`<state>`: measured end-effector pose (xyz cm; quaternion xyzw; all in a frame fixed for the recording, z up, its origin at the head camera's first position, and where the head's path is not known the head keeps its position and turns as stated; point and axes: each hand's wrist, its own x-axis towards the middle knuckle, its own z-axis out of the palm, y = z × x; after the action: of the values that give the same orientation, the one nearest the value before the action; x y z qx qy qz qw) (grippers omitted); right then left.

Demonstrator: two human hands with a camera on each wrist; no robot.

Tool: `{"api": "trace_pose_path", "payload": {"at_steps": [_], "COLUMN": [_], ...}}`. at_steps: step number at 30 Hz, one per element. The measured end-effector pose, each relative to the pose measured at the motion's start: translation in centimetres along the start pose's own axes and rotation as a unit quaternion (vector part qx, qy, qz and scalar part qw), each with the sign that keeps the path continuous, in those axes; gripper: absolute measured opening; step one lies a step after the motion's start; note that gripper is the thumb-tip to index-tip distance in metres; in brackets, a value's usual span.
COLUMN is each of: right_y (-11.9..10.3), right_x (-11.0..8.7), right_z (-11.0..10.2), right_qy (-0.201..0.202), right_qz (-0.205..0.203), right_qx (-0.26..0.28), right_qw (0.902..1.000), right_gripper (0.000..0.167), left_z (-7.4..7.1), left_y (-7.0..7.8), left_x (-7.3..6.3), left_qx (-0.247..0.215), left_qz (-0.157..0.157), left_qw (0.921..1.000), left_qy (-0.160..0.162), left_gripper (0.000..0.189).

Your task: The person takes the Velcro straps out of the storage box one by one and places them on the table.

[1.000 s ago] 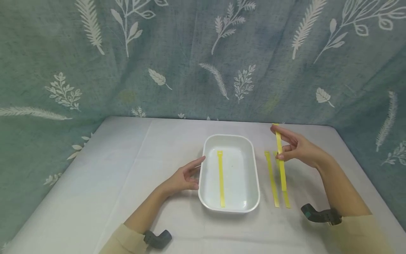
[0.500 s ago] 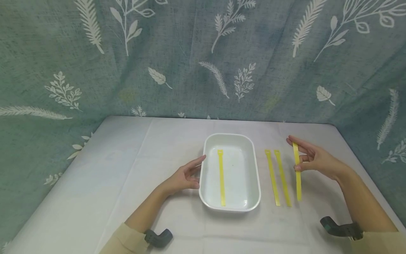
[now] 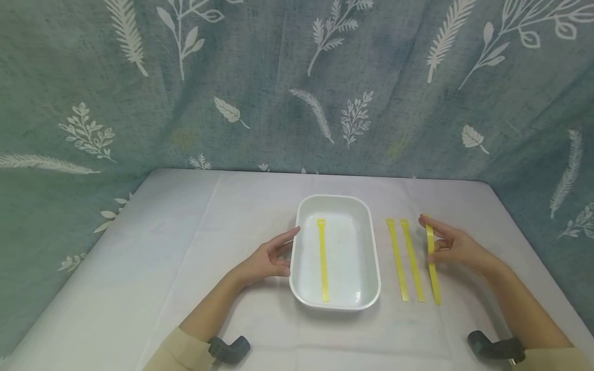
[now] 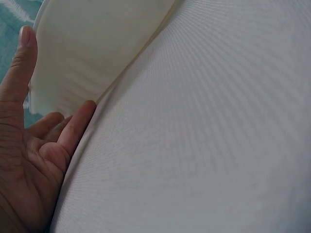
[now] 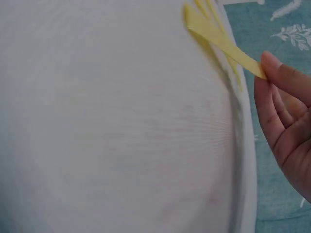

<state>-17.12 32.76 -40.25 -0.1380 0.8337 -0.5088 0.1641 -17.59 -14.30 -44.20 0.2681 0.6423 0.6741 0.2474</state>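
A flat yellow cable-tie strap (image 3: 434, 283) is pinched between thumb and fingertips of my right hand (image 3: 457, 251). It slants down, its near end low at the tabletop; whether that end touches the cloth I cannot tell. In the right wrist view, the pinched strap (image 5: 226, 44) points away from the fingertips. Just left of it, two similar yellow straps (image 3: 397, 263) lie side by side. My left hand (image 3: 265, 264) touches the outer left side of a white rectangular tray (image 3: 350, 257), fingers spread and fairly straight. One more yellow strap (image 3: 323, 263) lies lengthwise inside that tray.
White cloth (image 3: 223, 309) covers the table. Behind its far edge hangs a green-blue curtain (image 3: 269, 67) with white leaf prints. Dark wrist-camera mounts (image 3: 229, 350) sit at both sleeves.
My right hand has carried its strap rightward, off from above the two lying straps, then lowered it toward the table. The left hand has stayed at the tray.
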Motion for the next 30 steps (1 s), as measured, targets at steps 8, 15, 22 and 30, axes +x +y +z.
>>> {"api": "trace_pose_path", "payload": {"at_steps": [8, 15, 22, 30], "right_y": [1.1, 1.3, 1.2, 1.8], "right_x": [0.4, 0.3, 0.3, 0.7], "right_z": [0.9, 1.4, 1.6, 1.4], "right_qy": [0.033, 0.087, 0.111, 0.120], "right_qz": [-0.016, -0.012, 0.031, 0.044], "right_qx": [-0.025, -0.128, -0.212, -0.213], "right_qw": [0.9990, 0.9878, 0.9704, 0.9687], "right_gripper": [0.101, 0.104, 0.105, 0.090], "left_z": [-0.1, -0.2, -0.1, -0.2], "left_y": [0.1, 0.0, -0.1, -0.2], "left_x": [0.1, 0.0, 0.1, 0.1], "left_qx": [-0.004, -0.004, -0.007, -0.008], "left_qz": [0.004, 0.001, 0.000, -0.001], "left_qw": [0.9999, 1.0000, 1.0000, 0.9999], "left_qy": [-0.009, -0.004, -0.006, -0.007], "left_gripper": [0.100, 0.102, 0.104, 0.099]}}
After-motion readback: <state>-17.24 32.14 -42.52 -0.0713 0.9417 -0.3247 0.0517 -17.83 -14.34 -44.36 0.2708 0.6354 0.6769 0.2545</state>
